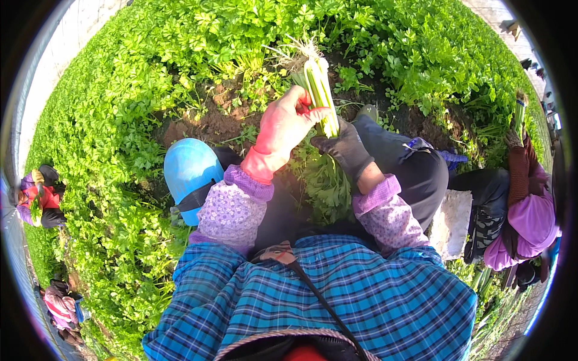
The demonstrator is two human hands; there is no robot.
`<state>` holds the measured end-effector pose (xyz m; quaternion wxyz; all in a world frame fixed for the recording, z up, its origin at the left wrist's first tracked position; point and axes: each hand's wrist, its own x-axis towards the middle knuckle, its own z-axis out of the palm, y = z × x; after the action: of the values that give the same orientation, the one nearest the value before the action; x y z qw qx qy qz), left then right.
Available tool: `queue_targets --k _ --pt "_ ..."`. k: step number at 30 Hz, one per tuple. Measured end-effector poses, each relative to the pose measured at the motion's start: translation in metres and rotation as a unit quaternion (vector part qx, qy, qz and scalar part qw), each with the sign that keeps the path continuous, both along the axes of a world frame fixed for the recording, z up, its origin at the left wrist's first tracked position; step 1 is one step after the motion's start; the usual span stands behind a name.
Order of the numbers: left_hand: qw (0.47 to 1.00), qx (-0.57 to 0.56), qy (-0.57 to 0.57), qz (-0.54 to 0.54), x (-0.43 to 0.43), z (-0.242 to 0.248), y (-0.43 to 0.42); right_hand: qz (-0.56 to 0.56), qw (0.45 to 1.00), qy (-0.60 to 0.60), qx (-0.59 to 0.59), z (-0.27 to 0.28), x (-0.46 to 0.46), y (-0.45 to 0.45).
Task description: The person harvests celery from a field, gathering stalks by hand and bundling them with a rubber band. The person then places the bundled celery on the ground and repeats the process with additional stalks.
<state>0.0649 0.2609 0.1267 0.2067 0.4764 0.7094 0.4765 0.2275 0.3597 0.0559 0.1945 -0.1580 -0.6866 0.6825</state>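
A bunch of celery (321, 88) is held upside down in front of me, its pale stringy roots at the top and its leaves hanging between my knees. My left hand (289, 124), in a pinkish-red glove, is at the left side of the stalks, with thumb and fingers touching them; whether it grips them is unclear. My right hand (342, 145), in a dark glove, is closed around the stalks lower down, just above the leaves.
Growing celery plants (216, 40) surround a patch of bare brown soil (216, 119). A blue pad (192, 173) is strapped at my left knee. At right, beside a whitish block (450, 223), a co-worker (526, 221) holds another bunch. Several people are farther off at both sides.
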Motion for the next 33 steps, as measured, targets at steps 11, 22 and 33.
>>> queue_targets --k 11,22,33 --pt "0.834 0.254 -0.451 0.189 -0.094 0.011 -0.019 0.015 0.962 -0.036 -0.271 0.0 0.041 0.017" --pt "0.978 -0.076 -0.185 -0.056 0.014 -0.04 -0.001 -0.15 0.982 -0.116 0.021 -0.045 0.01 0.007" --pt "0.991 -0.114 0.016 -0.063 0.015 -0.036 -0.002 -0.161 0.97 -0.143 0.109 -0.042 0.0 -0.005"
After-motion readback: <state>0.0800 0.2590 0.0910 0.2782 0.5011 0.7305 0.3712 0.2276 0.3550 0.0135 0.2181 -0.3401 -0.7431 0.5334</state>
